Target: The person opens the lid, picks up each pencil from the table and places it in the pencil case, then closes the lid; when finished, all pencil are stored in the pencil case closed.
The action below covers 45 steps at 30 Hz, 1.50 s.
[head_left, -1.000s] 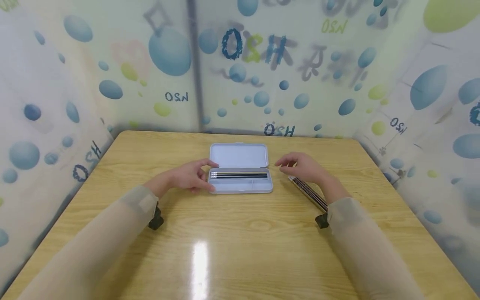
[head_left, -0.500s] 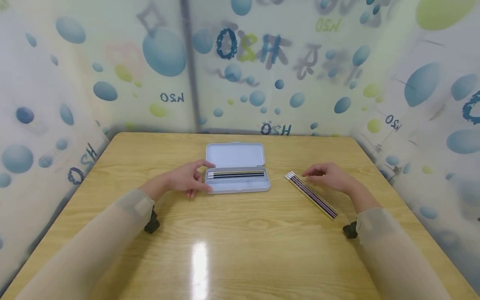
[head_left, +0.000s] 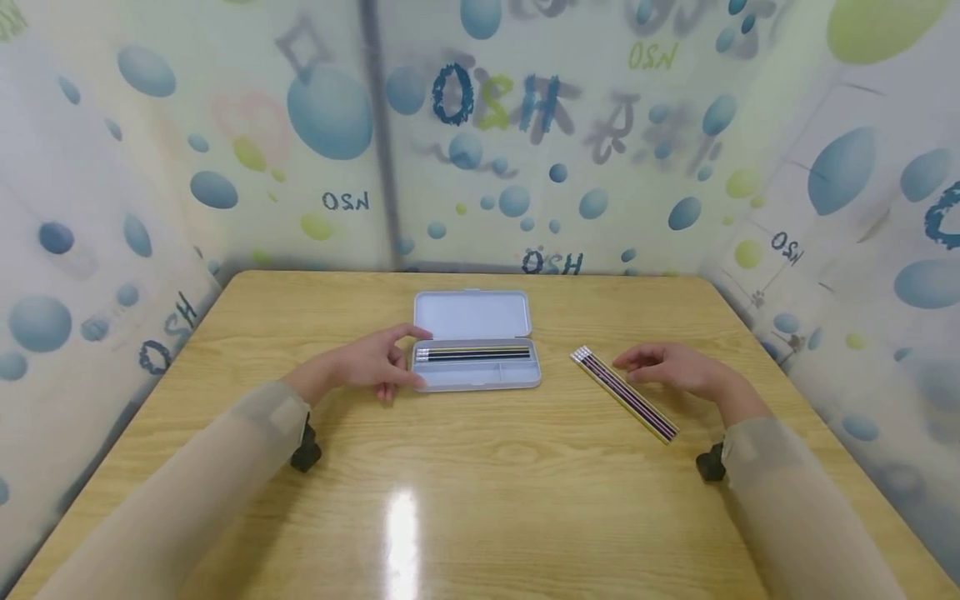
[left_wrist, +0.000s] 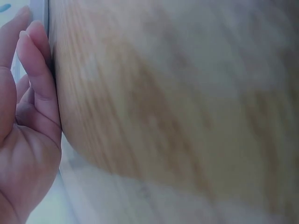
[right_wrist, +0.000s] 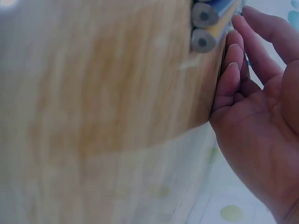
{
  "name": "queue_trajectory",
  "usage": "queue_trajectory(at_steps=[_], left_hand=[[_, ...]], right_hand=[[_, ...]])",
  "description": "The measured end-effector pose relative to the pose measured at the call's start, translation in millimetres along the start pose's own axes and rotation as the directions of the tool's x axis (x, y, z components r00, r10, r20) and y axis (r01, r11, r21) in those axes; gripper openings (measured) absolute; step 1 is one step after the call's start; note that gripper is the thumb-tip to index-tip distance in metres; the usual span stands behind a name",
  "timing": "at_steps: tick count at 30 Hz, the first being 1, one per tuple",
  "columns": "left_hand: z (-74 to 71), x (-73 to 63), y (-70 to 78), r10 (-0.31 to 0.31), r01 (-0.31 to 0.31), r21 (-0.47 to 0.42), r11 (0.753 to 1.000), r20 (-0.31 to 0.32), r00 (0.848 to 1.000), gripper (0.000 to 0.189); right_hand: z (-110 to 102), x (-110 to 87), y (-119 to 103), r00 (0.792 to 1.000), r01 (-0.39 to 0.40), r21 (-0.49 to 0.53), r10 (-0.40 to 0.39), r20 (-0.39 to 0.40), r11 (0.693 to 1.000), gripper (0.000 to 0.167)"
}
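A pale pencil case (head_left: 459,383) lies with its lid laid back on the table, and several dark and yellow pencils (head_left: 480,353) fill its rear compartment. My left hand (head_left: 367,360) holds the case's left end, thumb at the front corner and index finger at the back corner. To the right, several striped pencils (head_left: 626,395) with white tips lie side by side, slanting toward me. Just right of them, my right hand (head_left: 678,371) rests near the table, fingers loosely bent and holding nothing. In the right wrist view, the ends of two pencils (right_wrist: 204,41) show beyond my right hand (right_wrist: 254,112).
The wooden table (head_left: 487,492) has a back edge close to a patterned wall (head_left: 465,217), with more patterned wall on both sides. A bright light reflection (head_left: 402,533) falls on the tabletop in front of the case.
My right hand has moved right, from above the loose pencils' white ends to beside them, uncovering them. The left hand stays at the case, which has not visibly moved on the table.
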<state>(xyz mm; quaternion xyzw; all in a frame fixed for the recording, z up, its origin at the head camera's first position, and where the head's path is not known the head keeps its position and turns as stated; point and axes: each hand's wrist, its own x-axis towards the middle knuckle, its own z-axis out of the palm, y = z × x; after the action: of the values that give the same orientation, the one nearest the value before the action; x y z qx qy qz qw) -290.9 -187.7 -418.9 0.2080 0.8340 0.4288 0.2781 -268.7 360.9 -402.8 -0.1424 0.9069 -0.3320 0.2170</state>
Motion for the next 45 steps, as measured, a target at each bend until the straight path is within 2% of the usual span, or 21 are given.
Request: queue_trajectory(at_steps=[7, 16, 23, 29, 34, 38, 45], left_hand=[[1.1, 0.6, 0.4, -0.008, 0.008, 0.003, 1.000, 0.006, 1.000, 0.092], [2.4, -0.9, -0.3, -0.005, 0.004, -0.014, 1.000, -0.010, 1.000, 0.091], [6.6, -3.4, -2.7, -0.007, 0.007, -0.026, 1.000, 0.005, 1.000, 0.092], [3.6, -1.5, 0.2, 0.002, -0.002, -0.024, 1.000, -0.015, 1.000, 0.091], [3.0, -1.1, 2.1, 0.005, -0.005, -0.023, 1.000, -0.010, 1.000, 0.092], [2.7, -0.5, 1.7, 0.000, 0.000, -0.019, 1.000, -0.010, 1.000, 0.092], [2.1, -1.3, 2.1, -0.005, 0.005, -0.019, 1.000, -0.007, 1.000, 0.091]], right_hand=[[2.3, 1.8, 0.8, 0.999, -0.037, 0.054, 0.036, 0.025, 0.998, 0.043], [0.2, 3.4, -1.4, 1.000, -0.014, 0.066, 0.013, 0.018, 0.998, 0.040], [4.6, 1.3, -0.6, 1.000, 0.006, 0.062, -0.007, 0.026, 0.998, 0.041], [0.9, 3.7, 0.1, 1.000, 0.020, 0.085, -0.021, 0.009, 0.996, 0.039], [-1.3, 4.2, 1.5, 1.000, 0.011, 0.045, -0.011, -0.010, 0.999, 0.039], [-1.2, 4.4, -0.4, 0.999, -0.003, -0.026, 0.002, -0.041, 1.000, 0.039], [-0.7, 6.0, -6.0, 0.999, 0.000, -0.054, -0.003, -0.055, 0.999, 0.041]])
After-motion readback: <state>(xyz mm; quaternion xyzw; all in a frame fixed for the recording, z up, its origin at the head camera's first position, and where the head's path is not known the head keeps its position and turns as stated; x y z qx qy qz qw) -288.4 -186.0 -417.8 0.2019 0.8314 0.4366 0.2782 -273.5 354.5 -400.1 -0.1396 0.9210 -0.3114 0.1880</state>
